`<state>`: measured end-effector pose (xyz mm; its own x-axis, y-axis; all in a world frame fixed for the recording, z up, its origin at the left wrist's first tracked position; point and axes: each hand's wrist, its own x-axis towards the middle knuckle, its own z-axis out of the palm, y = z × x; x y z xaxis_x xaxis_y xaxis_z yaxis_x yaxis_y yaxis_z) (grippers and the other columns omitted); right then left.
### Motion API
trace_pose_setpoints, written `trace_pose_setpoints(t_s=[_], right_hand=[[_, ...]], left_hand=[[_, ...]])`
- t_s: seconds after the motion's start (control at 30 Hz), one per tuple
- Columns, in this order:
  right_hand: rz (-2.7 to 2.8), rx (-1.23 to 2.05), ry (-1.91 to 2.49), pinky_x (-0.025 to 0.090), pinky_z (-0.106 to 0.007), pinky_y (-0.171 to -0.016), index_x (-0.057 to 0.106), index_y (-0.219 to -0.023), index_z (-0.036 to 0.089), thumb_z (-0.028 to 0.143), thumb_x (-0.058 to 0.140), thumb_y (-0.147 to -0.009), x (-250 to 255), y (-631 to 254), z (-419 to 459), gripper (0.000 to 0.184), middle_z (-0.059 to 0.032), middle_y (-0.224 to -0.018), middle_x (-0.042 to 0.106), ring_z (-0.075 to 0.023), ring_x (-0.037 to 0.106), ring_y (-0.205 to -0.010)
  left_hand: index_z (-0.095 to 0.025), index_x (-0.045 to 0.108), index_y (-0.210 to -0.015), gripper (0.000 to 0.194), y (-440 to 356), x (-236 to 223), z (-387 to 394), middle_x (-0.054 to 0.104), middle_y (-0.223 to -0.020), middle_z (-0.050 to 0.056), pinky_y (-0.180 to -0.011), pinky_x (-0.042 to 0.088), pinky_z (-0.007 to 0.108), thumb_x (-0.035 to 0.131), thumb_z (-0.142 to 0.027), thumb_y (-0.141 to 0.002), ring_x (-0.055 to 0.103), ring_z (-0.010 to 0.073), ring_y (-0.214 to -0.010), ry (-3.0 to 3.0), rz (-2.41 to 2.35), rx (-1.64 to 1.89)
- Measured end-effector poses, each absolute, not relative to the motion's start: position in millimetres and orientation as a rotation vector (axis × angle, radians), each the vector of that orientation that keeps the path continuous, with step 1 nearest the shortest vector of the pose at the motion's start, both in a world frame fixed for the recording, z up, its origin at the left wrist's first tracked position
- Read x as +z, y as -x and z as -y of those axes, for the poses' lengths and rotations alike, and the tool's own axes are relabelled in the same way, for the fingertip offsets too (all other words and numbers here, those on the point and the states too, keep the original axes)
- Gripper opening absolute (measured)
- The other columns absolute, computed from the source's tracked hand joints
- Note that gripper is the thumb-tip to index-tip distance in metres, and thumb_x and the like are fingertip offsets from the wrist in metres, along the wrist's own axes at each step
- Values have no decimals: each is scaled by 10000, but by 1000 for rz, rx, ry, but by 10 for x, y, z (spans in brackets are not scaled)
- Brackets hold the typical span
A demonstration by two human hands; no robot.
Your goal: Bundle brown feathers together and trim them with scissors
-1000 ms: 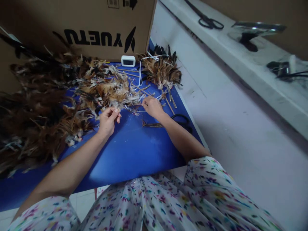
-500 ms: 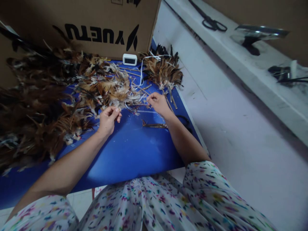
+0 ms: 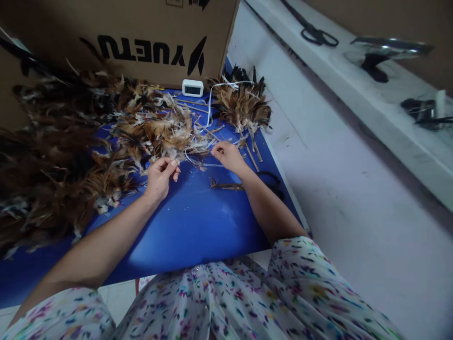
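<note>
Left hand (image 3: 161,177) pinches pale fluff (image 3: 172,153), fingers (image 3: 173,163) together, probably to steady it; right hand (image 3: 228,155), at its two o'clock, has curled fingers; whether closed or holding, I cannot tell.

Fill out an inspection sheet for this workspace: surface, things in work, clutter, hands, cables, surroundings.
Surface: blue tabletop, small pale bits scattered near the hands.
Things in work: loose feathers heaped left and centre; feather bundle at the back right.
Clutter: thin sticks; black-handled scissors, partly hidden by the right forearm; white display device.
Hands: left hand pinched at the feathers' edge, right hand pinched near the sticks; anything held is unclear.
Cables: white cord or strip beside the bundle; material unclear.
Surroundings: cardboard box behind; pale wall and cluttered ledge at right.
</note>
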<state>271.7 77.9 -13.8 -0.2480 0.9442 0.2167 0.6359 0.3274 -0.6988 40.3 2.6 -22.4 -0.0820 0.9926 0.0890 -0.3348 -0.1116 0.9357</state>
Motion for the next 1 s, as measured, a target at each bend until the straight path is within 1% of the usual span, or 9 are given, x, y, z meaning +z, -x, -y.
trace_pose_setpoints(t_s=[0.1,0.23,0.43,0.57,0.77,1.0], right_hand=[[1796,785,1353,455,-276,-657,626,-708,175,202,609,-776,-137,-2765,-804,75,0,-672,637,-125,567,-617],[1618,906,1301,467,-268,-651,622,-702,168,226,657,-748,-66,-2802,-805,82,-2,-662,645,-116,588,-623],[1471,1113,1253,473,-227,-558,586,-753,156,280,667,-782,167,-2835,-733,151,-45,-735,699,-103,626,-621],[1459,1114,1263,482,-219,-548,597,-785,153,270,685,-779,291,-2867,-690,147,-40,-734,702,-94,623,-604],[1506,1050,1244,500,-237,-565,666,-910,145,235,671,-785,405,-2927,-658,154,-35,-769,703,-103,637,-612],[1637,954,1261,494,-253,-571,687,-818,138,192,671,-770,522,-3029,-608,75,-30,-687,680,-115,623,-590]], left_hand=[[-157,594,-666,308,-406,-212,-23,600,-574,-22,-391,378,177,789,-395,-680,475,48,-396,-980,-946,1474],[-160,589,-664,317,-405,-200,-19,597,-566,-27,-381,371,175,800,-397,-666,476,50,-392,-974,-943,1466],[-158,572,-669,333,-408,-178,-15,594,-562,-29,-386,375,170,803,-398,-662,477,47,-394,-968,-958,1454],[-157,570,-661,331,-412,-158,-9,591,-560,-28,-393,381,169,803,-393,-662,479,46,-400,-967,-966,1453],[-161,564,-668,330,-408,-168,-10,588,-561,-30,-396,382,170,796,-397,-669,475,46,-401,-977,-967,1447],[-158,573,-672,316,-407,-158,-5,584,-563,-29,-395,380,169,793,-384,-671,476,47,-404,-965,-969,1451]])
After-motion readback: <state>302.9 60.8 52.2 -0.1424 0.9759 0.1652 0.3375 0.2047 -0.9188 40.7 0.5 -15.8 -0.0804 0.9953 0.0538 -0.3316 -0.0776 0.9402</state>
